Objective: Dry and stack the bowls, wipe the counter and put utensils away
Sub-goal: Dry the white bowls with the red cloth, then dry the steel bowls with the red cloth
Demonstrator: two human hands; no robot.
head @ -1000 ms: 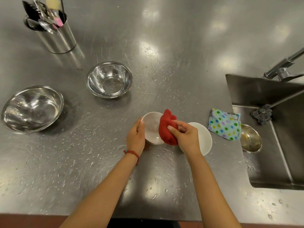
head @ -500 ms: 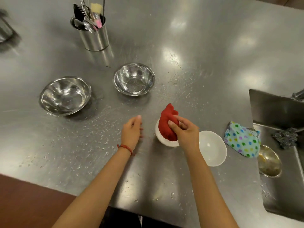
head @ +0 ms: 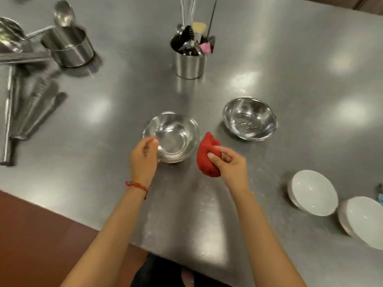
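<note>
I see loose utensils (head: 31, 108) far left, blurred. My left hand (head: 143, 158) pinches near rim of steel bowl (head: 172, 137), mid-counter. Judgement: light, stiff, wet-slick; hold by rim. My right hand (head: 230, 166) closed around bunched red cloth (head: 207, 158), soft, just beside bowl. White bowls (head: 313, 193) well right, fragile.

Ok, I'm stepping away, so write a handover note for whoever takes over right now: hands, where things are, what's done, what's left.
Left hand: gripping the near rim of a steel bowl on the counter.
Right hand: holding a bunched red cloth beside that bowl.
Second steel bowl stands behind right, droplets inside.
Two white bowls sit side by side at right, unstacked.
Utensil holder stands behind, full.
Done: cannot tell which bowls are dry.
Left: dry the steel bowls, stack, wipe counter, put away loose utensils at left.
</note>
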